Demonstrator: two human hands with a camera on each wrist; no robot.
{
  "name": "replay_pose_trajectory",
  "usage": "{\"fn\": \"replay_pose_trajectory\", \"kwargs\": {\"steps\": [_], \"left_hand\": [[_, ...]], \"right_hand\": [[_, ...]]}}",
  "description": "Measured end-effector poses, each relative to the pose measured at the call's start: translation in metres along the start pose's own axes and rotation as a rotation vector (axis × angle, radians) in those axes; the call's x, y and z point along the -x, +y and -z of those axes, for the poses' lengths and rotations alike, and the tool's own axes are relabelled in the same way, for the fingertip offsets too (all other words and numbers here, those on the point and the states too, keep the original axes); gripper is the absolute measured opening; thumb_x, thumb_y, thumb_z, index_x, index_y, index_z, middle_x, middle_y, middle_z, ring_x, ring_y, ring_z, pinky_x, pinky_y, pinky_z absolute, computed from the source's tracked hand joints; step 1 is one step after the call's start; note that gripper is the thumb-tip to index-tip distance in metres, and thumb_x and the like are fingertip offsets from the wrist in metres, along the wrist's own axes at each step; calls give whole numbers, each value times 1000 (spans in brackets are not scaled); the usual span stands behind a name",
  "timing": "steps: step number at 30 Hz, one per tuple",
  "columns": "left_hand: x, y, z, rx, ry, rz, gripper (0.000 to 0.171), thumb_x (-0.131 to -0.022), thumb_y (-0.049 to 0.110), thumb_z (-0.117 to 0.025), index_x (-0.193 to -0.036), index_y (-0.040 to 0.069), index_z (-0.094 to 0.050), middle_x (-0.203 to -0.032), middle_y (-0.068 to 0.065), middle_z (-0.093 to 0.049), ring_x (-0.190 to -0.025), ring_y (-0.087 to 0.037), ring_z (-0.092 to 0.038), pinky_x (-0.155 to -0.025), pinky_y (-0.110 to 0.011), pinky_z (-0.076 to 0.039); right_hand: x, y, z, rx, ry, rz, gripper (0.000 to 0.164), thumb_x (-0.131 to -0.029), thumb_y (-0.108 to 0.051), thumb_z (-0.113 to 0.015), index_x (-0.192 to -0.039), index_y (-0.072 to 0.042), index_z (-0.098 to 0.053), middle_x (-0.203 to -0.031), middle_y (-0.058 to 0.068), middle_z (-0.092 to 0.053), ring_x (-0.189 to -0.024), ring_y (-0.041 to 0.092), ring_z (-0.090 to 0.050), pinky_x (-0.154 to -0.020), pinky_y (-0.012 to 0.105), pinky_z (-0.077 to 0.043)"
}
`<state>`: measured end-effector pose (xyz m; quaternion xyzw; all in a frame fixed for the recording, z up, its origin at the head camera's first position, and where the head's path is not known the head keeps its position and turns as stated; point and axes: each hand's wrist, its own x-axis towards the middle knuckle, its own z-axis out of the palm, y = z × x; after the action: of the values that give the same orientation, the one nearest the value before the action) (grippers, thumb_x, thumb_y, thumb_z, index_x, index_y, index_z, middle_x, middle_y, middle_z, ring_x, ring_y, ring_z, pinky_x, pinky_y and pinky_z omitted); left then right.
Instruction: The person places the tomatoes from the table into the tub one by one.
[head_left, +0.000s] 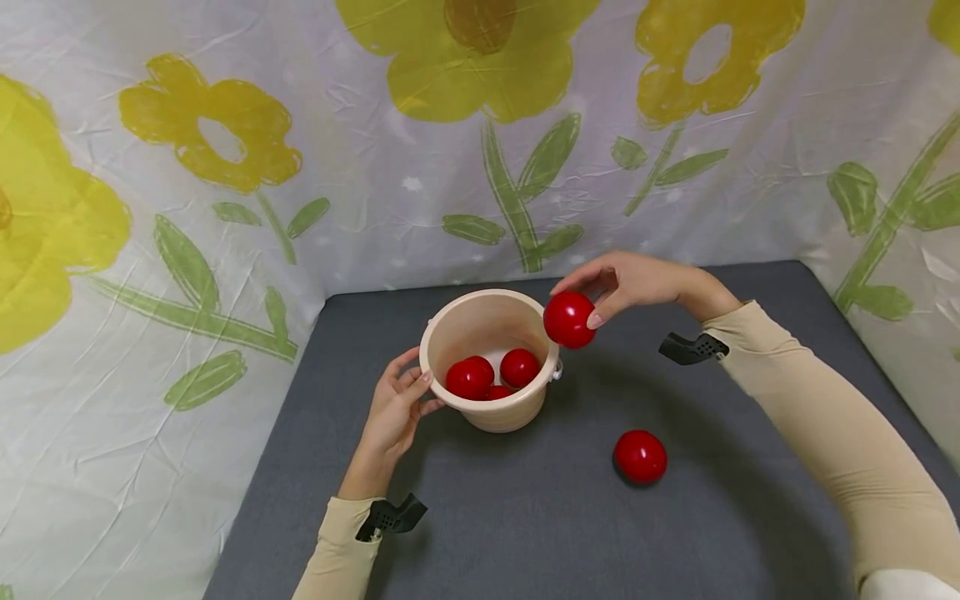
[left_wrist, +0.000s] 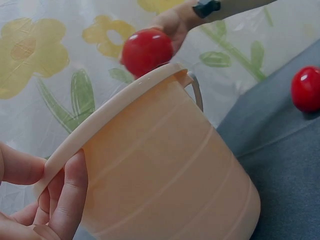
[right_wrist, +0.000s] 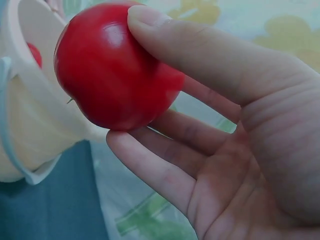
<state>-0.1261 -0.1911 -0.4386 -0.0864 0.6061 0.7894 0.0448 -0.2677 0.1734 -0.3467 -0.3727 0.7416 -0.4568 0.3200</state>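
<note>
A light peach plastic bucket [head_left: 492,417] stands on the dark grey table, its open top facing up. My left hand [head_left: 396,404] pinches the bucket's rim on the left side, thumb over the edge and fingers beneath it outside, as the left wrist view shows. In my right hand [head_left: 626,283] is a glossy red apple [right_wrist: 112,70], gripped between thumb and fingertips; a small stem tip pokes from its lower side. The held apple is at the bucket's right rim. Inside the bucket lie several red apples [head_left: 469,378], partly overlapping.
Another red apple [head_left: 640,457] rests on the table [head_left: 525,525], right of the bucket and nearer to me. The bucket's grey handle [right_wrist: 7,125] hangs down outside. Behind the table hangs a white cloth [head_left: 375,167] with yellow flowers.
</note>
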Motion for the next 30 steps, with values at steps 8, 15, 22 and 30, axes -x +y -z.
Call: {"fn": "replay_pose_trajectory", "kwargs": {"steps": [8, 15, 22, 30], "left_hand": [[1, 0, 0, -8, 4, -16, 55, -98, -4, -51, -147, 6, -30, -102, -6, -60, -74, -10, -65, -64, -26, -61], [0, 0, -1, 4, 2, -11, 56, -97, -6, -52, -147, 6, -31, -101, -6, -60, -74, -11, -64, -63, -27, -60], [-1, 0, -1, 8, -3, -10, 56, -97, -6, -51, -147, 7, -30, -101, -5, -60, -73, -11, -64, -63, -26, -60], [1, -1, -1, 7, -1, -9, 54, -98, -5, -50, -147, 7, -31, -100, -3, -59, -73, -10, -63, -62, -25, -60]], "right_hand": [[-43, -19, 6, 32, -77, 34, 55, -86, -8, -74, -138, -3, -56, -133, 12, -63, -115, 24, -64, -91, 39, -59], [-77, -27, 3, 64, -136, 9, 54, -87, -13, -75, -137, -7, -57, -130, 7, -66, -115, 23, -65, -95, 37, -57], [-108, -27, -3, 98, -227, -15, 57, -86, -13, -75, -139, -6, -55, -135, 9, -63, -113, 23, -67, -98, 37, -56], [-134, -28, -15, 164, -322, -40, 57, -85, -17, -74, -138, -8, -56, -136, 9, -62, -117, 24, -62, -99, 36, -54]]}}
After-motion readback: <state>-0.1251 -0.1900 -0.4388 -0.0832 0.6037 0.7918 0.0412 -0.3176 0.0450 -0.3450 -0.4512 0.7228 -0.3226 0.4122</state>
